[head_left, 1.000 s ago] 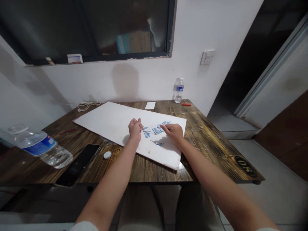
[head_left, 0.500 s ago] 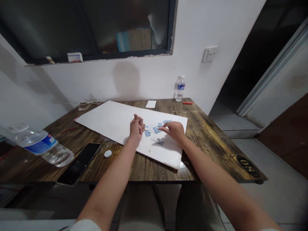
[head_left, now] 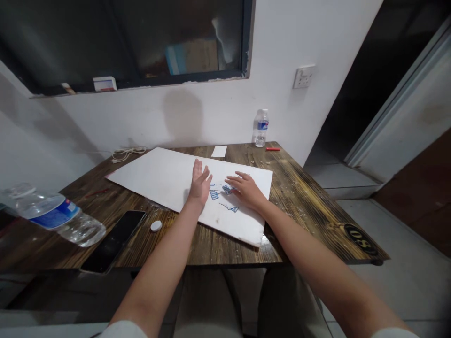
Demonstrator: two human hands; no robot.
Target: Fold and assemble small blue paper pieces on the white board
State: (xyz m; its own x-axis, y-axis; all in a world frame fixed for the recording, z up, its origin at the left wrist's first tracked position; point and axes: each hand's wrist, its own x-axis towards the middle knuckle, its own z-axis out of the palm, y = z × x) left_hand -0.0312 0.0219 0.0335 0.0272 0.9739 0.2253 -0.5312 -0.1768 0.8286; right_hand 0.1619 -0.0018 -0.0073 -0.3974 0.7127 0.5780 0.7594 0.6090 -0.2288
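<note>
A white board (head_left: pixel 151 176) lies at an angle on the wooden table. Its right half bears several small blue-striped shapes (head_left: pixel 214 195) with thin lines by them; whether they are drawn or loose pieces I cannot tell. At their left side my left hand (head_left: pixel 200 184) is raised over the board, fingers stretched upward and apart, nothing in it. My right hand (head_left: pixel 247 188) hovers over or rests on the right part of the board, palm down with fingers spread toward the left. It covers some of the blue shapes, and no held object shows.
On the left are a large water bottle (head_left: pixel 56 213) lying tilted, a black phone (head_left: pixel 112 241) and a white cap (head_left: pixel 156 226). Along the back sit a coiled white cable (head_left: pixel 127 153), a white paper (head_left: pixel 219 151), a small bottle (head_left: pixel 261 129) and a red pen-like stick (head_left: pixel 272 149).
Both hands have opened. My left fingers were curled and now stretch up; my right thumb and fingers were pinched together and now spread out. The view has shifted slightly.
</note>
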